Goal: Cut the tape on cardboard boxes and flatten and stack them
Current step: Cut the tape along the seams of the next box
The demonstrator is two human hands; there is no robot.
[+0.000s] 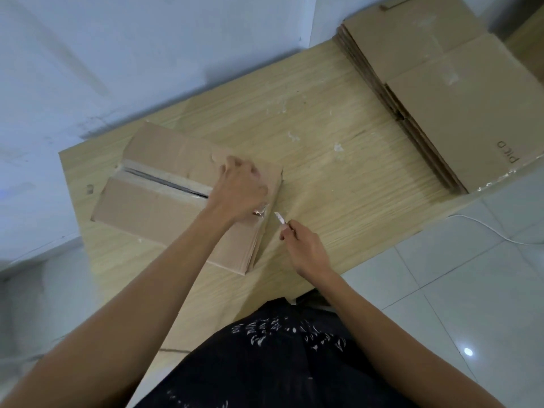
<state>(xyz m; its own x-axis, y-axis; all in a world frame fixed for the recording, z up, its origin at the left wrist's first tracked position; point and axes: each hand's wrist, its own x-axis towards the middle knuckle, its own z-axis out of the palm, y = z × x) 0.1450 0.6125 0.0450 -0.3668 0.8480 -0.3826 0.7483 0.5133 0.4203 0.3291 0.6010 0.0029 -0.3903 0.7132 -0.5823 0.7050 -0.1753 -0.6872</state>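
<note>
A brown cardboard box [164,184] lies on the wooden table [323,160], its top seam slit open along the middle. My left hand [240,191] rests on the box's right end, fingers curled over the top near the edge, with a scrap of shiny tape [260,212] under the thumb side. Just right of that edge, my right hand [306,250] grips a small utility knife [281,219], its blade pointing up toward the taped corner. The blade tip is close to the box side but apart from it.
A stack of flattened cardboard boxes [447,92] lies at the table's far right. White walls stand behind the table. Tiled floor [456,275] with a white cable [485,228] is to the right. Bits of torn tape speckle the tabletop.
</note>
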